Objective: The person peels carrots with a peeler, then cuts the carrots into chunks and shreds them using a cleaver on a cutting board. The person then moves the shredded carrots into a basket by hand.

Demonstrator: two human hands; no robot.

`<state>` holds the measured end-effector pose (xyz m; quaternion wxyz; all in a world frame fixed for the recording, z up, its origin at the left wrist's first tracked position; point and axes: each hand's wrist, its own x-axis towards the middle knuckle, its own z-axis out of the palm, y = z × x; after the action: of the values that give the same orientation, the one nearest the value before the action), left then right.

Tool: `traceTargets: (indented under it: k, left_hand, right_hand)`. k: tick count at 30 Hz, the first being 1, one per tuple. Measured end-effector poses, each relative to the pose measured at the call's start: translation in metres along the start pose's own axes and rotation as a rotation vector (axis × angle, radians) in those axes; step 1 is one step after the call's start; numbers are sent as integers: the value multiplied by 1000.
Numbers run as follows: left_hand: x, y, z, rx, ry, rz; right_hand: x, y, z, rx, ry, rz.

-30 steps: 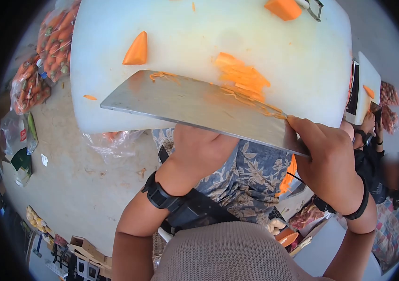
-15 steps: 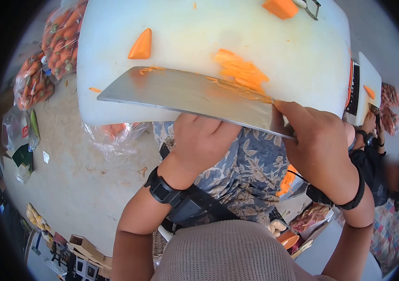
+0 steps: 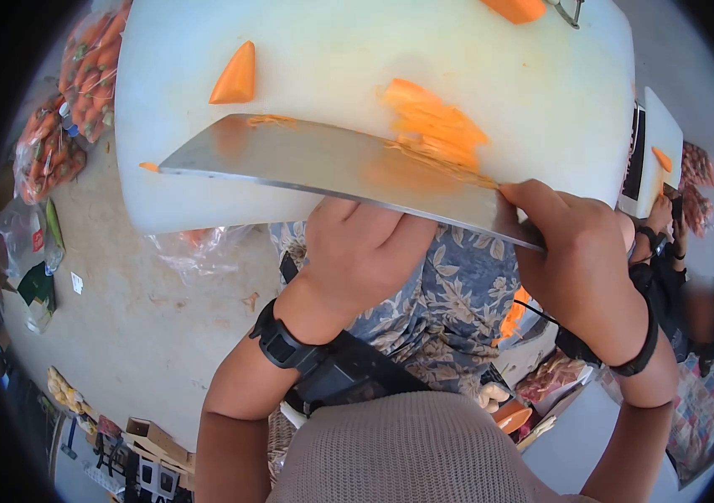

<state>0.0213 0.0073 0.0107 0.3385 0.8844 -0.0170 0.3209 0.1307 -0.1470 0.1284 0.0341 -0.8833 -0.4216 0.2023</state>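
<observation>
My right hand [image 3: 579,268] grips a broad steel cleaver [image 3: 323,163] at its handle end. The blade lies flat over the near edge of a white cutting board [image 3: 340,50], smeared with carrot bits. My left hand [image 3: 361,251] is under the blade at the board's near edge, fingers hidden behind the steel. A heap of thin carrot slices [image 3: 432,121] lies on the board just beyond the blade. A carrot tip [image 3: 235,75] sits to the left, and a carrot chunk [image 3: 512,8] at the far edge.
Mesh bags of carrots [image 3: 80,75] lie on the concrete floor at the left, with a plastic bag [image 3: 198,247] under the board. At the right another person [image 3: 684,293] works at a second white board [image 3: 654,151]. Boxes [image 3: 139,457] stand bottom left.
The cleaver has stayed over the board's near edge, tilting slightly. My left hand has come up from below the board to rest right under the blade.
</observation>
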Motion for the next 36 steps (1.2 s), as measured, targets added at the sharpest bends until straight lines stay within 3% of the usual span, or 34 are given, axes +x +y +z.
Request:
traceTargets:
  k: [8, 11, 13, 16, 23, 29, 31, 34, 36]
  left_hand:
    - [-7, -1, 0, 70, 12, 13]
    - [-11, -4, -2, 23, -20, 35]
    - [-13, -2, -1, -94, -7, -57]
    - [-10, -3, -3, -118, -53, -42]
    - [0, -4, -1, 22, 13, 64]
    - [-4, -4, -3, 11, -1, 38]
    - [-8, -5, -2, 22, 12, 52]
    - [-16, -2, -1, -69, 25, -77]
    - [-17, -2, -2, -54, 16, -57]
  right_hand:
    - [-3, -6, 7, 11, 98, -42]
    - [-16, -12, -10, -60, 29, 8]
    - [-21, -11, -15, -78, 66, -87]
    - [-22, -7, -13, -74, 72, -83]
    - [2, -9, 0, -21, -16, 36]
    - [10, -12, 14, 55, 164, -141]
    - [0, -15, 2, -22, 49, -37]
    - [-16, -18, -13, -61, 5, -22]
    - [-26, -15, -15, -38, -8, -7]
